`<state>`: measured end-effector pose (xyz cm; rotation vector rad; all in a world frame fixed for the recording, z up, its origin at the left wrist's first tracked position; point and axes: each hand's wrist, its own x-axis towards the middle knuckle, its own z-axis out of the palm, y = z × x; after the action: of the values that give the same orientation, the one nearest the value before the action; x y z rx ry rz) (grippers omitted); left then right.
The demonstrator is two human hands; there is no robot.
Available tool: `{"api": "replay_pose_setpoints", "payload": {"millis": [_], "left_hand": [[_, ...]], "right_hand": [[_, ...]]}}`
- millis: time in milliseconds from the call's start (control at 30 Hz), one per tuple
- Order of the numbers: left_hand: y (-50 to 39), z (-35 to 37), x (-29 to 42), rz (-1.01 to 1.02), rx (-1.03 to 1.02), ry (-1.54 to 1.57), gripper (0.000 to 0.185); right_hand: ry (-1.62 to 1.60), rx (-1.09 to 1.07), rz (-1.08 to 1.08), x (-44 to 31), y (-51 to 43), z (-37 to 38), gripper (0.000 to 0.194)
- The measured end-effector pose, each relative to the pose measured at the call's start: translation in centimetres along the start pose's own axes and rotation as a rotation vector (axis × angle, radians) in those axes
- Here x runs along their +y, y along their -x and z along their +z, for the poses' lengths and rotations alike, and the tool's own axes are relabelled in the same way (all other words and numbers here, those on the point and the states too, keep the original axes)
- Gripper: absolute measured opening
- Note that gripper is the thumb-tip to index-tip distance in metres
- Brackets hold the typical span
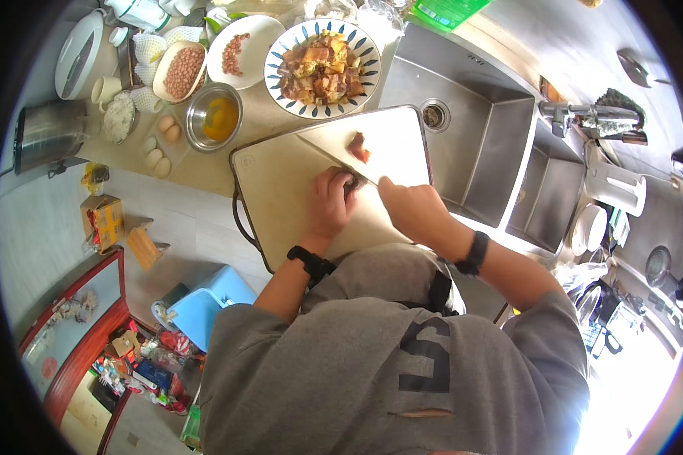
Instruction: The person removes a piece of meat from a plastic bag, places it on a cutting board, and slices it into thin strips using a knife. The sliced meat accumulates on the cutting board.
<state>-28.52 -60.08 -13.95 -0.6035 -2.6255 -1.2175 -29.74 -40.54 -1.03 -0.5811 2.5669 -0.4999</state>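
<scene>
On a pale cutting board point(273, 193) with a dark rim, my left hand point(331, 202) presses a small dark piece of food point(353, 181) with curled fingers. My right hand point(412, 207) grips a knife, its handle hidden in the fist. The knife's blade point(333, 159) points up and left, its edge beside the left fingertips. A reddish-brown piece of meat point(359, 148) lies beyond the blade. Above the board stands a plate with a blue-marked rim point(273, 68), holding browned meat chunks point(321, 68).
Left of the plate are a metal bowl of beaten or broken egg point(220, 118), a white plate of peanuts point(253, 31), a bowl of peanuts point(183, 71) and several whole eggs point(162, 162). A steel double sink point(461, 102) adjoins the board's right side.
</scene>
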Motion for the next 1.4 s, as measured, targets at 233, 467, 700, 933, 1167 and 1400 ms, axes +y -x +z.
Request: {"api": "replay_pose_setpoints", "payload": {"millis": [233,467,700,933,1167,1400], "left_hand": [[0.0,0.0,0.1,-0.030,0.010,-0.010,0.038],[-0.2,-0.1,0.1,-0.001,0.043,-0.042,0.038],[-0.1,0.6,-0.3,-0.025,0.049,-0.048,0.038],[-0.2,0.7,-0.4,-0.006,0.074,0.008,0.039],[0.5,1.0,-0.6,-0.058,0.067,0.051,0.042],[0.2,0.8,-0.4,-0.044,0.048,0.020,0.042]], "right_hand": [[-0.017,-0.122,0.075,0.6,1.3,0.2,0.014],[0.014,0.030,-0.011,0.2,-2.1,2.1,0.012],[-0.069,0.016,0.056,1.5,4.3,1.7,0.009],[0.132,0.035,0.091,2.4,2.4,1.8,0.010],[0.111,0.168,0.028,1.3,4.1,0.8,0.016],[0.114,0.095,-0.009,-0.1,4.6,-1.0,0.012]]}}
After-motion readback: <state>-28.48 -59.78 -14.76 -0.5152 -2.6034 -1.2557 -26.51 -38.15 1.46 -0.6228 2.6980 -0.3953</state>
